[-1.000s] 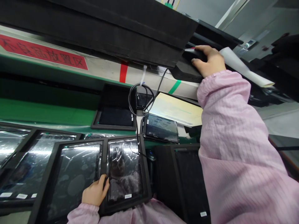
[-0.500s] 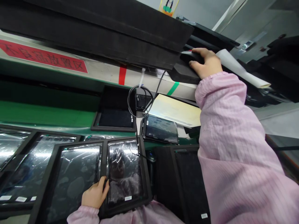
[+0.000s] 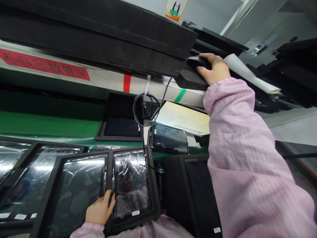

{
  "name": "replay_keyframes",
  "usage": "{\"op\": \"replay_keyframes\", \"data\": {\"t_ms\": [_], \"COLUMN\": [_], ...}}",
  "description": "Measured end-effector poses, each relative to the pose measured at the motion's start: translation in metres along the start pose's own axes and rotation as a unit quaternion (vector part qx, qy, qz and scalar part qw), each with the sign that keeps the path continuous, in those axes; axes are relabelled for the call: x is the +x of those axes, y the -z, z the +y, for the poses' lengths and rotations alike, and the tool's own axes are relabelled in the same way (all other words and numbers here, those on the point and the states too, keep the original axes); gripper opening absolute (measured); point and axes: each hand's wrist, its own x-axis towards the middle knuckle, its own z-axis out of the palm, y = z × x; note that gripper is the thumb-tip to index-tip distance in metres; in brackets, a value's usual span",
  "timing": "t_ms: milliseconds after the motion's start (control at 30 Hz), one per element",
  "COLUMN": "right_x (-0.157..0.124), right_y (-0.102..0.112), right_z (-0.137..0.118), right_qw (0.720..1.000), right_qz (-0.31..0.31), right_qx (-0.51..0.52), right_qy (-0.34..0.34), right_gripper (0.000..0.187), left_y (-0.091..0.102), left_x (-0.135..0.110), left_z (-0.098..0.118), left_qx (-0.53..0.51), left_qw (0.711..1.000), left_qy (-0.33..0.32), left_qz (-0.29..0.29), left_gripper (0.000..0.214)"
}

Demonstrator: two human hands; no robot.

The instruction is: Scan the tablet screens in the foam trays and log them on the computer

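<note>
My left hand [image 3: 99,209] grips the middle rib of a black tray [image 3: 109,190] that carries two film-wrapped screens, thumb on the rib beside the right screen [image 3: 131,185]. My right hand [image 3: 213,68], in a pink sleeve, is raised to the upper shelf and rests with curled fingers over a black mouse-like object [image 3: 196,62] lying on a black foam pad [image 3: 189,79]. What lies under the palm is hidden.
More black trays with wrapped screens [image 3: 22,185] lie to the left. An empty black tray [image 3: 119,122], a small tablet [image 3: 169,138], a coiled black cable [image 3: 145,110] and a paper sheet [image 3: 184,117] sit behind. Long black foam slabs [image 3: 99,36] overhang above. A rolled white paper [image 3: 250,74] lies at right.
The view has drifted slightly, so the shelf and my right hand sit a little further left. Both hands keep their holds.
</note>
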Motion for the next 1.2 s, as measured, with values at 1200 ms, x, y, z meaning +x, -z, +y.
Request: {"op": "replay_keyframes", "data": {"t_ms": [1200], "right_x": [-0.0041], "right_y": [-0.0007], "right_z": [0.0050], "right_qw": [0.998], "right_qz": [0.023], "right_qx": [0.030], "right_qy": [0.052], "right_gripper": [0.046], "left_y": [-0.0071], "left_x": [0.0001], "left_z": [-0.0027], "left_qx": [-0.015], "left_qw": [0.999], "left_qy": [0.011], "left_qz": [-0.035], "left_gripper": [0.036]}}
